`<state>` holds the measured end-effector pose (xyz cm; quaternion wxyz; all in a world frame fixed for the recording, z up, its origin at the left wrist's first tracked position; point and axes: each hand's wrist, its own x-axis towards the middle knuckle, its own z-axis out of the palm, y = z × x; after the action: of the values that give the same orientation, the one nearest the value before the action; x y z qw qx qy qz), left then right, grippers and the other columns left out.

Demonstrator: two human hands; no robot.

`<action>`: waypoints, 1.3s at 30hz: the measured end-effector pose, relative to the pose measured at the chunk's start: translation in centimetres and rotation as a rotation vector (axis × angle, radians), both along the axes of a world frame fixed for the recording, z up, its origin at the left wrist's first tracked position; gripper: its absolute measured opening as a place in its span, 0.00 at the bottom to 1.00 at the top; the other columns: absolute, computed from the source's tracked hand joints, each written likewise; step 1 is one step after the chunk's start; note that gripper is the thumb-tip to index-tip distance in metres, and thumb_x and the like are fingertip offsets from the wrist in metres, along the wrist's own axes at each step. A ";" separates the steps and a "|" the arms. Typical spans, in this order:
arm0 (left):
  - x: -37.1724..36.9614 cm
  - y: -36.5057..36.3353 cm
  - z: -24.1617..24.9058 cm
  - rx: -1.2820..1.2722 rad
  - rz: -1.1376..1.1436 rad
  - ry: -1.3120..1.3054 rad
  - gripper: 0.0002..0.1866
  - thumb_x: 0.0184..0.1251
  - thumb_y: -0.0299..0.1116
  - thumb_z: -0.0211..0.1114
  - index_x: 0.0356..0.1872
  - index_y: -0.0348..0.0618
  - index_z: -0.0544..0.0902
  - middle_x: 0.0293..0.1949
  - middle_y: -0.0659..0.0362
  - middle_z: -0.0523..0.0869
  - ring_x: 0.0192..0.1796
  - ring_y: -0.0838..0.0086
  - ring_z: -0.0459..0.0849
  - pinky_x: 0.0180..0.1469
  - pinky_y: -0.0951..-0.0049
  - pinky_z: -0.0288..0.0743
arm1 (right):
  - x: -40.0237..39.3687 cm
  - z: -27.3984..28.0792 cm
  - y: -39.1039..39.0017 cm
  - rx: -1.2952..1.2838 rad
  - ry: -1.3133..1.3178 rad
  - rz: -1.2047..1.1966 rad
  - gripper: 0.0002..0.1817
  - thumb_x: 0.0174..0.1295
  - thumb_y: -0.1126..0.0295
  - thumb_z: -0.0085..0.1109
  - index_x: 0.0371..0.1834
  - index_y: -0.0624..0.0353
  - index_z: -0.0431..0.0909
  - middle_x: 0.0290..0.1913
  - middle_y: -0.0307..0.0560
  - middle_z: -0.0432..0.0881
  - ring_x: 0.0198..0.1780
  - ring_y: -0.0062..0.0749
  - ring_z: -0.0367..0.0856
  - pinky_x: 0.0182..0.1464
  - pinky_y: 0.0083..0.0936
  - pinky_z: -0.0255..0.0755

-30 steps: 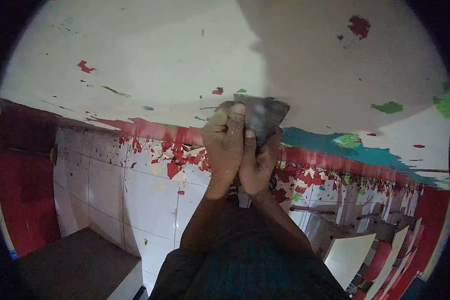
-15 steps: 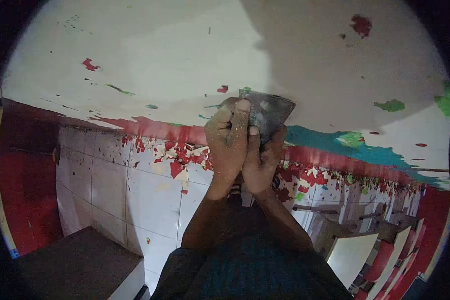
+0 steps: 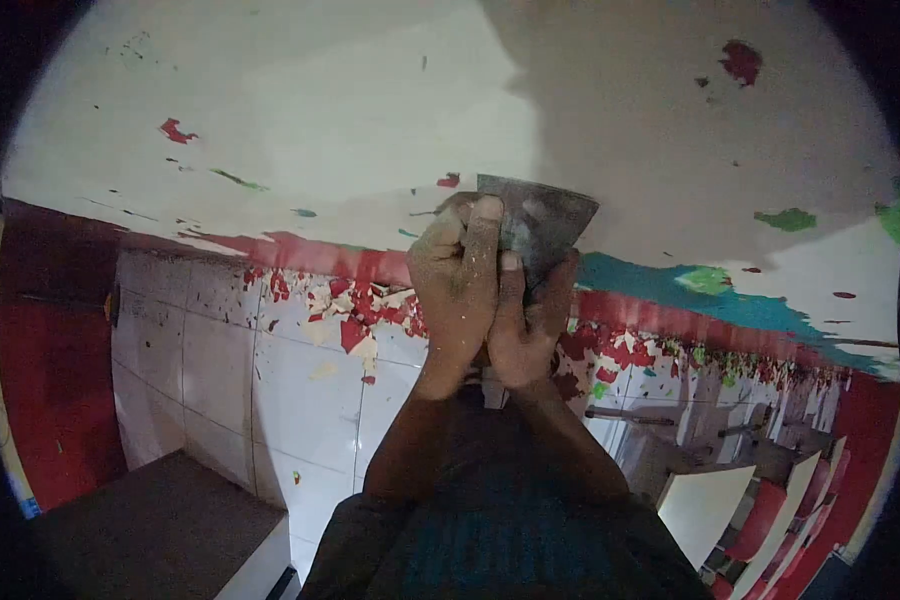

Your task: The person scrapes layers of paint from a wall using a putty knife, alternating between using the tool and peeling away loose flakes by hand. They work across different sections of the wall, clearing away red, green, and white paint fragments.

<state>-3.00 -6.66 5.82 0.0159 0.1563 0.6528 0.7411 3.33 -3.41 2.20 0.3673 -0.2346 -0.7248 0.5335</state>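
- Against white flaking painted wall [image 3: 300, 110]: left hand [image 3: 457, 285] and right hand [image 3: 530, 325] clenched on grey metal scraper blade [image 3: 545, 222].
- Risk: blade corner at 1 o'clock gouges plaster if tilted.

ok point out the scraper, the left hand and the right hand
scraper [image 3: 545, 215], head view, on the bare metal blade above the fingers
left hand [image 3: 460, 290], head view, on the back of the hand
right hand [image 3: 528, 335], head view, on the back of the hand

Two hands, the left hand [image 3: 457, 290] and right hand [image 3: 530, 325], grip one scraper [image 3: 545, 220] at centre, with one dark ledge [image 3: 160, 530] at seven o'clock and one wall [image 3: 300, 110] at twelve.
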 end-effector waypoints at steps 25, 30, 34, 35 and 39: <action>1.2 1.1 -1.4 0.014 0.013 -0.061 0.12 0.64 0.34 0.53 0.30 0.34 0.78 0.23 0.64 0.77 0.27 0.84 0.69 0.29 0.82 0.65 | 1.0 0.9 0.8 -0.070 -0.112 -0.029 0.28 0.63 0.62 0.46 0.58 0.71 0.51 0.53 0.61 0.62 0.54 0.41 0.63 0.57 0.33 0.56; 1.1 1.6 -1.9 0.076 0.013 -0.031 0.14 0.65 0.36 0.52 0.29 0.34 0.77 0.23 0.65 0.76 0.26 0.84 0.69 0.29 0.81 0.65 | 1.0 0.4 1.6 -0.004 -0.190 -0.027 0.27 0.62 0.61 0.47 0.56 0.70 0.53 0.51 0.61 0.64 0.53 0.42 0.64 0.56 0.34 0.56; 0.8 1.7 -1.0 0.090 0.029 0.006 0.14 0.65 0.37 0.52 0.27 0.34 0.76 0.23 0.65 0.76 0.26 0.83 0.69 0.29 0.81 0.65 | 0.4 1.7 2.3 -0.030 -0.161 0.039 0.24 0.62 0.61 0.47 0.54 0.68 0.56 0.49 0.59 0.65 0.51 0.41 0.65 0.55 0.33 0.57; 0.7 1.5 -0.6 0.076 0.027 0.003 0.15 0.65 0.37 0.52 0.27 0.34 0.76 0.23 0.65 0.76 0.27 0.83 0.69 0.30 0.81 0.65 | 0.3 2.2 2.5 -0.055 -0.136 0.075 0.24 0.62 0.61 0.47 0.53 0.68 0.57 0.49 0.59 0.66 0.51 0.41 0.65 0.55 0.33 0.56; 1.0 1.3 -2.0 0.011 0.094 0.007 0.15 0.65 0.37 0.52 0.26 0.34 0.76 0.22 0.65 0.76 0.25 0.84 0.69 0.27 0.81 0.64 | 0.7 0.8 2.0 0.057 -0.075 0.070 0.23 0.62 0.63 0.47 0.54 0.68 0.57 0.49 0.59 0.66 0.52 0.41 0.65 0.56 0.33 0.56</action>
<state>-2.00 -5.32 3.83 -0.0221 0.1281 0.6554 0.7440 4.03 -1.38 2.96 0.3272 -0.2183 -0.7609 0.5160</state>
